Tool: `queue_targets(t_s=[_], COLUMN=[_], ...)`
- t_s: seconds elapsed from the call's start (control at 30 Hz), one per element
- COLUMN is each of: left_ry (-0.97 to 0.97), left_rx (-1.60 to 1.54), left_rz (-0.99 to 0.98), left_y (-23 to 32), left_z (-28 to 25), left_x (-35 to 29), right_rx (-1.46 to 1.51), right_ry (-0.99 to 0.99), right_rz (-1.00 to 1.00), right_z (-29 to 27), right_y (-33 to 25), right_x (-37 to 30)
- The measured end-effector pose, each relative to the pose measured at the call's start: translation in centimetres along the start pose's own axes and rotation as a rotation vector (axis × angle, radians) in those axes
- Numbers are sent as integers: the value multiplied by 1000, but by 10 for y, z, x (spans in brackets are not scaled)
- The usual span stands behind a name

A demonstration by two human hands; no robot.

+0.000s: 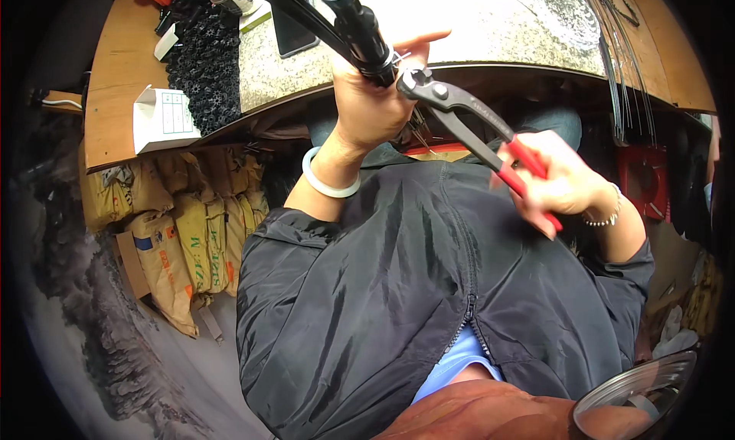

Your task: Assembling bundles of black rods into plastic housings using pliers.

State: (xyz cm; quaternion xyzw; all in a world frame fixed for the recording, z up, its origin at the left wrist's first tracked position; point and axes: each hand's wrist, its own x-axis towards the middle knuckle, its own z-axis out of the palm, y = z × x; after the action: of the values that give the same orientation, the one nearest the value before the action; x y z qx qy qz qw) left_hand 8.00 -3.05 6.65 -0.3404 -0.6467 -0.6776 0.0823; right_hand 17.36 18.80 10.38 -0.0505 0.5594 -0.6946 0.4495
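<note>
My left hand point(374, 107) is wrapped round a black tubular part point(360, 36) with a hollow end, from which long dark rods run up to the left. A thin bright wire point(398, 58) sticks out beside the tube's lower end, by my left fingers. My right hand point(557, 176) grips the red handles of end-cutting pincers point(468, 107). Their metal jaws meet the wire end close to my left thumb; whether they bite on it is too small to tell. Part of the tube is hidden in my left palm.
Along the speckled worktop point(264, 84) lie a pile of small black notched parts point(205, 69), a dark phone point(295, 34) and a white carton point(164, 117). Thin metal rods point(616, 65) overhang its right edge beside a clear glass dish point(566, 15). Sacks point(164, 260) stand below on the left.
</note>
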Motion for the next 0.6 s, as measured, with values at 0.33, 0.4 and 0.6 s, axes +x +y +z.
queue_targets(t_s=[0.33, 0.4, 0.6], left_ry=[21, 11, 32], left_rx=[-67, -54, -84], left_rz=[-171, -197, -247], left_y=[9, 11, 11], left_z=[4, 5, 7], left_x=[-2, -2, -1], right_rx=[-29, -92, -784], right_ry=[-3, -49, 215], right_rz=[59, -6, -505], right_z=[1, 3, -5], right_y=[-8, -9, 8], right_x=[2, 7, 10])
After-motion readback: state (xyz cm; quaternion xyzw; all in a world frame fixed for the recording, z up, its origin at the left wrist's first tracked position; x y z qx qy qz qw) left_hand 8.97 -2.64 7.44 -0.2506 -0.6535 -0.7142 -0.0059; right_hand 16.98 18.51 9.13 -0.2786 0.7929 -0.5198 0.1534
